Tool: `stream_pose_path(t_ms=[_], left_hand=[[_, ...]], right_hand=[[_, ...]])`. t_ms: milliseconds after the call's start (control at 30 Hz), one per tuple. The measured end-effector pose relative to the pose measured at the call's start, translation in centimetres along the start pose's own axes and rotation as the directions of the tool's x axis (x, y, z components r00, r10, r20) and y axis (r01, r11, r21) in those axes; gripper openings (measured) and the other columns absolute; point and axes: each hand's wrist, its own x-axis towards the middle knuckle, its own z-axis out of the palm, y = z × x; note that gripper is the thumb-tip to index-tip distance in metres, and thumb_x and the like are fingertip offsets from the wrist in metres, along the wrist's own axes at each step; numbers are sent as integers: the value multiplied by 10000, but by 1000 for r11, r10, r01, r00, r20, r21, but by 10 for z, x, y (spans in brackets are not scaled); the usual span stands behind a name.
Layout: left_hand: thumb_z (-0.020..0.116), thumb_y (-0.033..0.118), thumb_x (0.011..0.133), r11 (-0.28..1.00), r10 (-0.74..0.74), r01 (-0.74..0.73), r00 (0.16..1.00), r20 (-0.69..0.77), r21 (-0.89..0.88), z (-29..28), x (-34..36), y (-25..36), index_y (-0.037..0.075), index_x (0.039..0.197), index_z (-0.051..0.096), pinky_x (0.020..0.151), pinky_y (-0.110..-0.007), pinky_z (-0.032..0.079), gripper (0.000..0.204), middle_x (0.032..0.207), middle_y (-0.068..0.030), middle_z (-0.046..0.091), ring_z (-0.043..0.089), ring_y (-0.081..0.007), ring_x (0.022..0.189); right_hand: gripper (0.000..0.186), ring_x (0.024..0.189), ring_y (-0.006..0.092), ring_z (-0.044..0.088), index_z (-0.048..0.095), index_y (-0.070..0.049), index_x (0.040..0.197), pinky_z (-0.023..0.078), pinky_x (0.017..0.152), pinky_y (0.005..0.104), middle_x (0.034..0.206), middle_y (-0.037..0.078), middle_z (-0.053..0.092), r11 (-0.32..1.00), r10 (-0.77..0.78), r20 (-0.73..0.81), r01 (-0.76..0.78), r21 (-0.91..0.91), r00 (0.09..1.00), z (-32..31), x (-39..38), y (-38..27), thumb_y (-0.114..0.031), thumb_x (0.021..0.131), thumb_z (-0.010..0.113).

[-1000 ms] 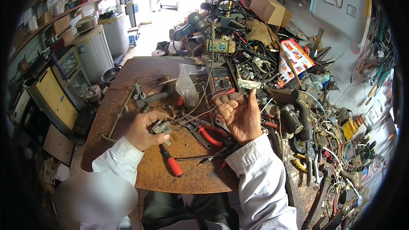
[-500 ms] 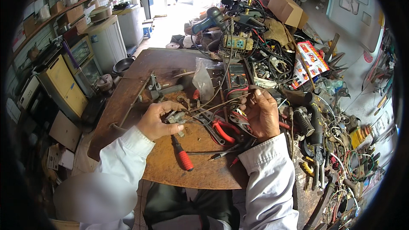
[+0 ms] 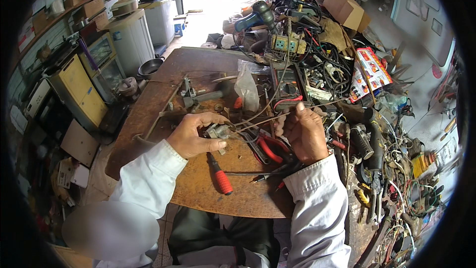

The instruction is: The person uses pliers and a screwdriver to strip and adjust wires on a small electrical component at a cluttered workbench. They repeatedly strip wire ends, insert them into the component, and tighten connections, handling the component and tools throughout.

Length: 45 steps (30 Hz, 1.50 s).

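My left hand (image 3: 197,136) is closed on a small grey metal fitting (image 3: 216,132), with thin wires running from it. My right hand (image 3: 308,134), to the right, pinches a brownish wire (image 3: 264,119) between thumb and curled fingers. Below my left hand a red-handled screwdriver (image 3: 223,182) lies on the worn wooden table (image 3: 248,203). Red-handled pliers (image 3: 271,151) lie between my hands. A clear plastic bag (image 3: 248,89) and a multimeter (image 3: 287,88) with a red lead sit beyond the wires.
A heap of cables, tools, a power socket box (image 3: 287,44) and a cardboard box (image 3: 343,9) crowds the right side and back. A dark grinder-like tool (image 3: 374,144) lies at right. Appliances (image 3: 83,87) and a pan (image 3: 151,67) line the left, below shelves.
My right fingers have curled into a pinch on the wire, the thumb turned over it. My left hand still holds the fitting. The view has shifted, so the scene sits farther right.
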Motion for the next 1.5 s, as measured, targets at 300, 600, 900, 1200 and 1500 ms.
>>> stream_pose_path(t_ms=[300,600,900,1200,1500], left_hand=[[838,205,756,996,22,-20,1000,20,-89,-2,0,-1,-71,1201,602,798,-330,578,575,1047,-102,662,632,-160,942],[820,186,759,995,51,-57,996,68,85,-4,2,-3,-81,1201,596,794,-342,589,563,1042,-116,663,647,-181,926],[820,162,752,997,-50,55,994,102,-52,-3,-3,2,-88,1214,585,785,-346,594,575,1028,-119,676,653,-167,906],[836,298,734,1000,-7,6,999,32,23,-7,-1,-7,-70,1164,618,822,-322,542,606,991,-91,679,642,-157,901],[816,116,742,988,-66,70,997,36,-140,1,-3,2,-76,1157,597,745,-342,598,507,984,-95,668,663,-169,849]], right_hand=[[641,920,299,666,595,51,1095,562,840,436,1022,215,660,971,-15,37,6,239,999,-5,3,2,-558,1012,413],[521,930,290,681,625,-12,1043,570,829,427,991,150,685,970,-56,-20,59,234,998,-10,2,-2,-516,995,500],[412,916,252,699,627,-38,1070,589,788,429,972,118,708,950,-108,20,97,297,994,-20,4,-3,-429,1016,511],[456,900,261,698,630,-24,1070,584,803,422,973,134,705,958,-89,-8,88,271,996,-18,4,-1,-457,1016,495],[471,905,270,692,630,-10,1068,578,802,420,976,138,705,952,-96,-52,107,286,994,-15,6,0,-465,999,529]])
